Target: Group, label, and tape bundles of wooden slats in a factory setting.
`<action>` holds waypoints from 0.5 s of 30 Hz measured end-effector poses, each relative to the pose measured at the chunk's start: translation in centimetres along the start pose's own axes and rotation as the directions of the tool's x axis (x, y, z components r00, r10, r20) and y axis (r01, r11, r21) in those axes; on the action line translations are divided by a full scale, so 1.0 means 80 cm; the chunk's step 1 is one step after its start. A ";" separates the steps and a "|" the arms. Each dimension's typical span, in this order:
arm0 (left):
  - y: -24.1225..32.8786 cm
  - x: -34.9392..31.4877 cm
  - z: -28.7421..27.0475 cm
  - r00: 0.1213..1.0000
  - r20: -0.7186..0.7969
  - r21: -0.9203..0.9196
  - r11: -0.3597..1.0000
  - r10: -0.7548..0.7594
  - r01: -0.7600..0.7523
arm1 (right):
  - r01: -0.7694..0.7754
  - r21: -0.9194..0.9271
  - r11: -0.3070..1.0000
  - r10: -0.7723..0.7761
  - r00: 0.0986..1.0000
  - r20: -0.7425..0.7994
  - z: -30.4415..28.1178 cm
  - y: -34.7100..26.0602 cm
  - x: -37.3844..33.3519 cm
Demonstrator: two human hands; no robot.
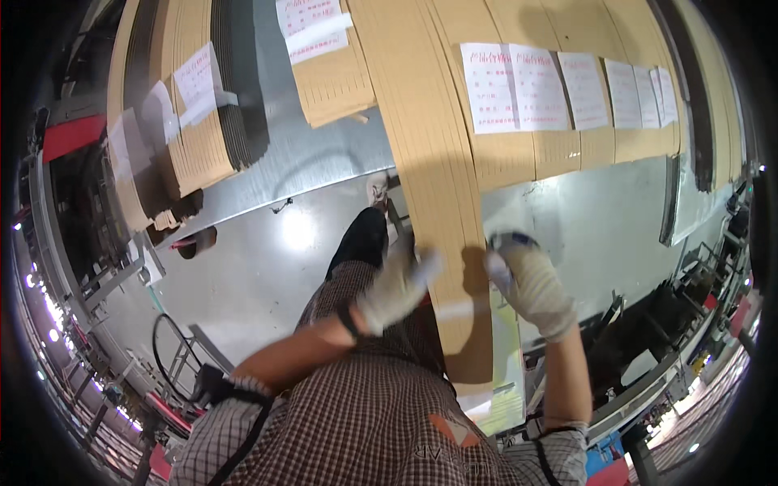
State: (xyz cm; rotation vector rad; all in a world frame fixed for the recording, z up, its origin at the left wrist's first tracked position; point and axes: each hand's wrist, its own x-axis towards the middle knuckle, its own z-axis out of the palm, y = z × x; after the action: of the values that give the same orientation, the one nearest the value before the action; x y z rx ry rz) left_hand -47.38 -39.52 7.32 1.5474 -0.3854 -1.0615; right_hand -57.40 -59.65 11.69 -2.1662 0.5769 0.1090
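Observation:
A long stack of brown cardboard strips (442, 174) runs from the far side toward my body, its near end over my apron. My left hand (397, 292), in a whitish glove, is at the stack's left edge; motion smears its fingers. On the right edge is my gloved right hand (531, 283), fingers curled in, with a small dark blue object (515, 240) at its fingertips whose kind I cannot make out. A pale shiny band (460, 310) crosses the strips below my hands. A yellow-green sheet (508, 364) shows beside the near end.
More brown stacks with white labels (559, 89) stand at the far right. Others (186, 105) are on the grey metal table (300, 150) at the left, and a shorter labelled stack (332, 89) is at the far middle. A black cable (162, 356) curves at the lower left.

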 end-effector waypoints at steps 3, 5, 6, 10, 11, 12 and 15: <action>-0.042 -0.077 0.034 0.973 0.196 0.478 0.878 -0.119 0.011 | -0.003 -0.372 0.928 0.201 0.846 0.495 -0.024 -0.012 -0.012; 0.003 0.001 0.014 0.971 0.027 -0.295 0.926 -0.237 0.235 | -0.215 -0.308 0.927 0.309 0.904 0.297 -0.016 -0.049 0.037; 0.030 0.046 0.000 0.989 -0.027 -0.279 0.951 -0.147 0.134 | -0.159 -0.179 0.971 0.179 0.979 0.101 0.006 -0.026 0.034; -0.002 0.034 0.032 0.962 -0.272 -0.136 0.990 0.006 -0.045 | -0.065 -0.259 0.964 0.097 0.989 0.112 0.022 -0.017 0.017; -0.021 0.006 0.054 0.949 -0.307 -0.022 0.996 0.077 -0.089 | -0.057 -0.266 0.962 0.092 0.989 0.118 0.016 -0.016 0.005; -0.071 -0.032 0.077 0.968 -0.239 -0.105 0.993 -0.073 0.049 | -0.046 -0.299 0.953 0.124 0.961 0.246 0.012 -0.018 -0.007; -0.002 -0.026 0.060 0.975 0.017 -0.470 0.859 -0.221 0.203 | -0.070 -0.347 0.935 0.184 0.934 0.307 0.018 0.003 -0.016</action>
State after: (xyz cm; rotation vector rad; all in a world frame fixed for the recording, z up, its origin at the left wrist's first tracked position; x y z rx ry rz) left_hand -52.33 -40.88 8.37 1.1825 0.0771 -1.1902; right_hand -58.47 -58.17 10.96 -2.3566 0.5294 0.6792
